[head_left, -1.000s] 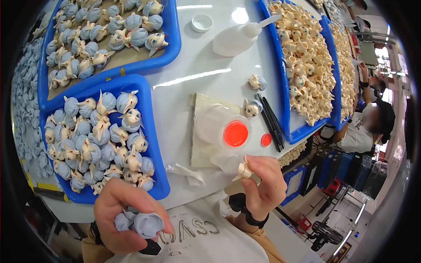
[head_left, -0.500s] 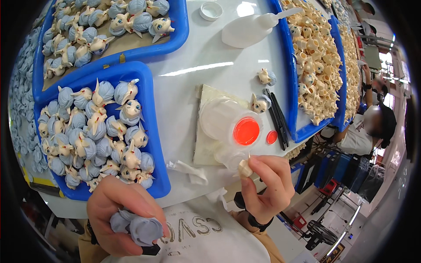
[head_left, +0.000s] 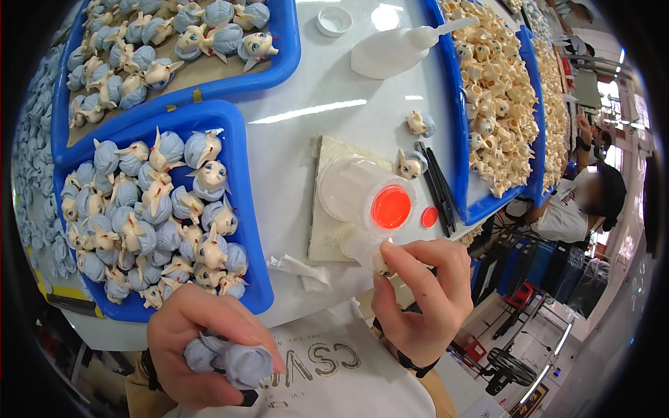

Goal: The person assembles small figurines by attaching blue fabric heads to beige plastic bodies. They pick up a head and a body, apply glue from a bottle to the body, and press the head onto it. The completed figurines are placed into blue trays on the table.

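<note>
Two blue-grey, rounded, ridged soft-looking pieces [head_left: 249,367] are enclosed by the curled fingers of the left hand [head_left: 209,334]. One small cream-coloured moulded piece [head_left: 381,265] is pinched between the thumb and forefinger of the right hand [head_left: 425,289]; its underside is hidden by the fingers. It is held near the translucent plastic container with a red round area [head_left: 391,207], which stands on a pale square board [head_left: 319,240]. Whether contact is made with the container cannot be told.

The step in hand is judged to be the positioning of the cream piece beside the container; the cream and blue-grey pieces are held apart, not joined. For the next move, a steady pinch and a controlled orientation of the cream piece appear to be required, while the blue-grey pieces should be retained without squeezing. Black slender tweezers [head_left: 437,189] lie unheld beside two finished-looking blue-haired doll heads [head_left: 410,166].
</note>
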Available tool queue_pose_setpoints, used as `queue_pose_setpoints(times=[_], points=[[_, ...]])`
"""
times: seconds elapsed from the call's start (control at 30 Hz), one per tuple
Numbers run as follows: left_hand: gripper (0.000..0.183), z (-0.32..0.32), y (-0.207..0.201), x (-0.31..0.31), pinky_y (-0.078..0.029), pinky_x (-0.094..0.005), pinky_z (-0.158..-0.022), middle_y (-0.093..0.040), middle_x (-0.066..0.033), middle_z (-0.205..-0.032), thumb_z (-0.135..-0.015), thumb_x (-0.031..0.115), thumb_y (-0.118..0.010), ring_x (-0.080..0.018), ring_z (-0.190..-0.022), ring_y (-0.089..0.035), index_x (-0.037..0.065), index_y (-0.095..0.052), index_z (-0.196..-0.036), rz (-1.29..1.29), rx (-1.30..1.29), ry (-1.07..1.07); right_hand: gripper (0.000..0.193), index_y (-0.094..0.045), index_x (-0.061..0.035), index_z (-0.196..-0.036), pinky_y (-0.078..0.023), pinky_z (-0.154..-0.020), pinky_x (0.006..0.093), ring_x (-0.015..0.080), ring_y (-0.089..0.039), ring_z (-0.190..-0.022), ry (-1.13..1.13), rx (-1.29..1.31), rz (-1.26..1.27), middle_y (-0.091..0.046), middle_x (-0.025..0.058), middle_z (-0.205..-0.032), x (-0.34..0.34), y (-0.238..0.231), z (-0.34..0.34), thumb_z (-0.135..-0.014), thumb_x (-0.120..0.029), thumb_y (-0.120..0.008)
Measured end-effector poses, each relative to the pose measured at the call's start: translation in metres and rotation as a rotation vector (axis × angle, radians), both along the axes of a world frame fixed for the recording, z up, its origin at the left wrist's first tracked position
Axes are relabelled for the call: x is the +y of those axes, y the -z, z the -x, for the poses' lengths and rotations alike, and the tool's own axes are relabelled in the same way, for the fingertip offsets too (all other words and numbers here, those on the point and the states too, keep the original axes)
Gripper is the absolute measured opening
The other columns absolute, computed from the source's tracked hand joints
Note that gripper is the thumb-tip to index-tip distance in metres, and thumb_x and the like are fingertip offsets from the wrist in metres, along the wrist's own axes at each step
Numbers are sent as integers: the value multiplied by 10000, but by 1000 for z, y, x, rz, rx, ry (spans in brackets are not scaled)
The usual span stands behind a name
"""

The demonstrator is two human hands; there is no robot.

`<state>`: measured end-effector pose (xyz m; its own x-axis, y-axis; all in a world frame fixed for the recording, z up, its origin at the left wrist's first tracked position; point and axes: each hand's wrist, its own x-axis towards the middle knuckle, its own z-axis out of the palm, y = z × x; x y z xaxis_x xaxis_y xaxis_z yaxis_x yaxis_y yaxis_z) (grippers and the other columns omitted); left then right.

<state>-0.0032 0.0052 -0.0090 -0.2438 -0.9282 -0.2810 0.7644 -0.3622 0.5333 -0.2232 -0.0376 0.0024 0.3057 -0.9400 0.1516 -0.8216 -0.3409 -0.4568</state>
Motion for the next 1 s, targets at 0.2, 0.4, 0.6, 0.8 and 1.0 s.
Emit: queue_pose_setpoints(times=[0.2, 0.4, 0.6, 0.8, 1.0], points=[[386, -3, -3, 0, -456, -292, -632, -557, -200, -866, -736, 150, -660, -206, -724, -569, -96, -473, -968, -30, -130, 38, 381, -630, -51, -880, -408, -672, 310, 233, -523, -772, 57, -91, 12, -595, 59, -820, 7, 7, 7, -507, 10, -674], [366, -1, -3, -4, -399, -237, -601, -570, -157, -886, -729, 166, -670, -141, -694, -531, -70, -527, -970, -17, -289, 182, 370, -630, -45, -874, -428, -674, 313, 251, -532, -781, 128, -206, 32, -606, 77, -843, 16, 19, 12, -515, 11, -705], [365, 2, -3, -7, -397, -202, -598, -559, -89, -845, -724, 79, -671, -75, -692, -511, -53, -495, -1015, -13, -279, 258, 351, -619, -22, -862, -427, -630, 307, 244, -537, -751, 91, -435, 92, -598, 113, -836, 18, 25, 14, -523, -11, -709], [335, 9, 1, -7, -399, -181, -576, -557, -68, -810, -749, 58, -649, -50, -661, -508, -41, -463, -1010, 65, -260, 249, 260, -616, -24, -855, -409, -550, 264, 215, -549, -677, -194, -901, 122, -603, 118, -821, 19, 19, -4, -625, -92, -718], [344, 10, 2, -6, -402, -179, -555, -577, -83, -819, -727, 18, -662, -47, -641, -518, -33, -472, -1010, 192, -373, 212, 255, -646, -44, -826, -392, -544, 244, 173, -538, -664, -190, -762, 155, -611, 67, -817, 19, 15, -31, -586, -79, -727]])
